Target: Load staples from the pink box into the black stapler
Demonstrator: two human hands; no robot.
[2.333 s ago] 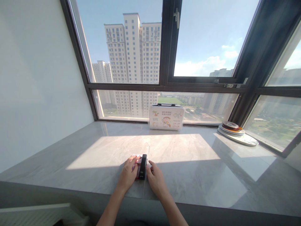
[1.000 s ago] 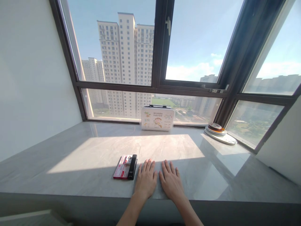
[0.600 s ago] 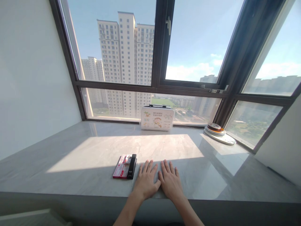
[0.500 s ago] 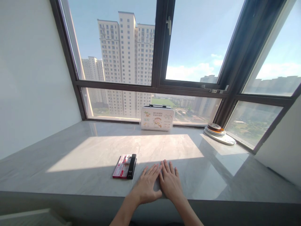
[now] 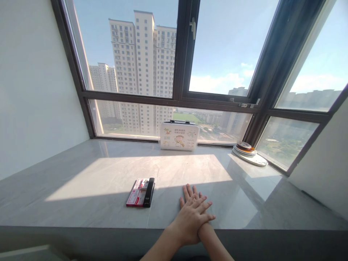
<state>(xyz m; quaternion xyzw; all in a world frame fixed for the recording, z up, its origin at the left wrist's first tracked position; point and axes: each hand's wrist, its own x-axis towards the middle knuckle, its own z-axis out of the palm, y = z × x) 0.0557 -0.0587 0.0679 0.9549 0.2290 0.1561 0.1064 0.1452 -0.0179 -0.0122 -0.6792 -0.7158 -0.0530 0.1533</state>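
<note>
My left hand (image 5: 192, 216) lies across the top of my right hand, palm down with its fingers spread. Underneath, my right hand (image 5: 187, 192) rests near the front edge of the grey marbled sill (image 5: 95, 214); its outstretched fingertips show beyond the left hand, and most of its back is covered. Neither hand holds an object. To their left, apart from them, a flat red-and-white printed packet (image 5: 135, 195) lies on the sill. A long black object (image 5: 148, 192), whose kind I cannot tell, runs along the packet's right side.
A white cartoon-printed case (image 5: 179, 136) with a black handle stands upright against the window. Stacked plates or lids (image 5: 250, 156) sit in the right back corner. Dark window frames (image 5: 127, 98) border the sill, and a pale wall (image 5: 35, 90) rises at the left.
My left hand has moved right, from beside my right hand to on top of it. My right hand stays on the sill. The view has shifted slightly; the packet and case remain in place.
</note>
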